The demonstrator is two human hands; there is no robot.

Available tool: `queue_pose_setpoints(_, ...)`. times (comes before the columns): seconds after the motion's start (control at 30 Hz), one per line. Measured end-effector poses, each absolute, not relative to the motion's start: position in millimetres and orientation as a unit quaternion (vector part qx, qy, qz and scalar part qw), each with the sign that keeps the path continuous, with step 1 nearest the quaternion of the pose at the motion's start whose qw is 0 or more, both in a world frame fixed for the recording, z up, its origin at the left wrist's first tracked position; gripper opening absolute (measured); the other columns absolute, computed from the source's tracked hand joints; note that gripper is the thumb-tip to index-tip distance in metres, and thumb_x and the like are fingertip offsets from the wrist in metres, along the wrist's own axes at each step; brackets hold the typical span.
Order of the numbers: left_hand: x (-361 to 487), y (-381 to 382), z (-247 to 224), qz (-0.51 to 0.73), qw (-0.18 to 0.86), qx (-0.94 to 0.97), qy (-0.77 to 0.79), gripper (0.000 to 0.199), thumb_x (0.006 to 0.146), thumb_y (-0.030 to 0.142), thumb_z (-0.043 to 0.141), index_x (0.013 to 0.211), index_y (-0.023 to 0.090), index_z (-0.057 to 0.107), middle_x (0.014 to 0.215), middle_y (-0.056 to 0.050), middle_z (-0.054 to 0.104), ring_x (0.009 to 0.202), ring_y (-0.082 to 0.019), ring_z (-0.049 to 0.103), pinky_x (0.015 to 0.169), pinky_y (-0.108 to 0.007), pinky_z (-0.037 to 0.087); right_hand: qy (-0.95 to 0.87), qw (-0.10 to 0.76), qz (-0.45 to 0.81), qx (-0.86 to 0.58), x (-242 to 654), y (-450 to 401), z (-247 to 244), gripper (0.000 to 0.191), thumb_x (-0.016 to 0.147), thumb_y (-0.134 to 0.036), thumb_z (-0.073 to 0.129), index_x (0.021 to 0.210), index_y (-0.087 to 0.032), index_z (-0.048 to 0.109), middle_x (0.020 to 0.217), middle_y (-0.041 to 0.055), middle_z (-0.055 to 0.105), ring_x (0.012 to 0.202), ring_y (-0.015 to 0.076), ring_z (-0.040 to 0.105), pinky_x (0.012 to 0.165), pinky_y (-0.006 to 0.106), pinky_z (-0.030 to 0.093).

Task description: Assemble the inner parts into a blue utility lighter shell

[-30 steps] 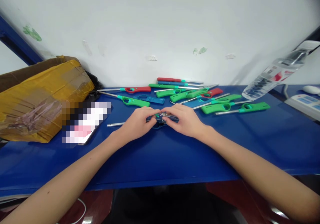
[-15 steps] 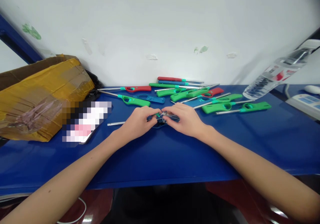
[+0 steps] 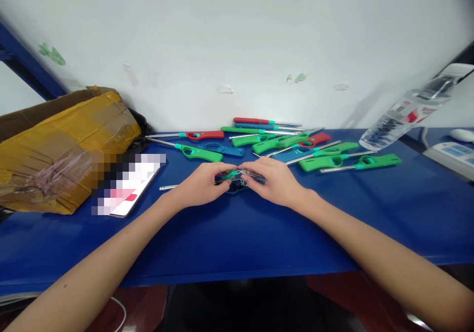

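Observation:
A blue long-nosed lighter (image 3: 234, 190) lies across the table between my hands, its inner parts and thin pale wires showing. Its metal tube (image 3: 168, 187) sticks out to the left from under my left hand. With thumb and fingertips, my left hand (image 3: 200, 183) is closed on a small green plastic piece (image 3: 231, 174) of the lighter. Close by on the right, my right hand (image 3: 276, 180) pinches the handle end of the same lighter. My fingers cover much of it, so how the parts sit inside is hidden.
Several green, red and blue lighters (image 3: 318, 162) lie behind my hands. At the left are a taped cardboard box (image 3: 62, 154) and a phone (image 3: 128, 199). A water bottle (image 3: 403, 110) leans at the right, near a white device (image 3: 454, 149).
My left fingers have shifted slightly at the green piece, and more of it shows now. My right hand keeps nearly the same hold. The whole view has tilted a little.

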State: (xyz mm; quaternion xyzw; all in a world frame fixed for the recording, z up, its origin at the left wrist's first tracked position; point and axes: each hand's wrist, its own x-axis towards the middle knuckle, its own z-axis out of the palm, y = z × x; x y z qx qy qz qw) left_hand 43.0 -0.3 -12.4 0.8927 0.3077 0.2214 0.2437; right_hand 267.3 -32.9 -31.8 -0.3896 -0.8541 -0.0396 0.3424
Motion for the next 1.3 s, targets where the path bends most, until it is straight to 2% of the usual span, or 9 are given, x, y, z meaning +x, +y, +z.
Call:
queue_pose_setpoints(0.13,40.2,3.5,-12.3,0.204,0.27,0.896,0.287,0.031,0.092,0.025,0.055,0.12,0.023,0.067,0.101,-0.003,0.073,0.083,-0.017,0.066,0.074,-0.027,0.05,-0.856,0.338,-0.037,-0.389,267.3,-33.2,-31.1,0.021,0.095,-0.028,0.055,0.106,-0.019,0.07,0.078,0.0046,0.072,0.07,0.0174,0.063,0.071,0.031,0.048)
queue_pose_setpoints(0.33,37.3,6.0,-9.1,0.163,0.27,0.908,0.275,0.026,0.096,0.03,0.052,0.114,0.021,0.068,0.091,-0.003,0.072,0.078,-0.016,0.063,0.071,-0.026,0.048,-0.86,0.345,-0.037,-0.375,266.8,-32.9,-31.4,0.02,0.095,-0.026,0.055,0.103,-0.019,0.072,0.076,0.0043,0.072,0.068,0.0172,0.063,0.071,0.031,0.049)
queue_pose_setpoints(0.5,35.5,6.4,-8.9,0.158,0.264,0.915,0.263,0.023,0.096,0.031,0.053,0.11,0.021,0.068,0.095,-0.003,0.071,0.083,-0.017,0.063,0.073,-0.026,0.047,-0.861,0.347,-0.039,-0.37,267.1,-32.4,-32.2,0.02,0.093,-0.025,0.058,0.102,-0.016,0.073,0.076,0.0044,0.071,0.068,0.017,0.063,0.071,0.031,0.049)
queue_pose_setpoints(0.67,36.2,5.3,-8.4,0.161,0.277,0.91,0.263,0.023,0.097,0.03,0.051,0.11,0.022,0.068,0.099,-0.003,0.071,0.085,-0.017,0.063,0.073,-0.026,0.047,-0.857,0.341,-0.041,-0.383,267.7,-31.7,-33.0,0.02,0.093,-0.027,0.059,0.103,-0.019,0.073,0.076,0.0037,0.072,0.069,0.0171,0.063,0.07,0.03,0.049)
queue_pose_setpoints(0.93,35.3,3.5,-7.6,0.161,0.276,0.911,0.261,0.027,0.095,0.031,0.053,0.116,0.023,0.067,0.1,-0.004,0.071,0.087,-0.018,0.063,0.077,-0.028,0.049,-0.855,0.342,-0.027,-0.39,266.9,-33.1,-32.6,0.019,0.092,-0.028,0.06,0.101,-0.02,0.074,0.077,0.0037,0.073,0.068,0.017,0.063,0.069,0.031,0.049)
queue_pose_setpoints(1.17,36.4,4.2,-8.6,0.169,0.322,0.894,0.26,0.032,0.095,0.022,0.047,0.121,0.022,0.065,0.107,-0.004,0.071,0.089,-0.017,0.065,0.078,-0.027,0.05,-0.847,0.342,-0.005,-0.406,266.3,-35.0,-32.1,0.02,0.092,-0.028,0.058,0.103,-0.021,0.074,0.078,0.0036,0.073,0.07,0.017,0.062,0.069,0.03,0.048)
queue_pose_setpoints(1.3,37.8,2.9,-7.3,0.163,0.311,0.894,0.277,0.033,0.093,0.019,0.045,0.119,0.021,0.065,0.102,-0.003,0.071,0.084,-0.016,0.064,0.075,-0.026,0.049,-0.846,0.347,-0.015,-0.403,266.9,-34.6,-32.5,0.02,0.093,-0.029,0.058,0.102,-0.021,0.074,0.075,0.0035,0.072,0.068,0.0169,0.062,0.068,0.03,0.048)
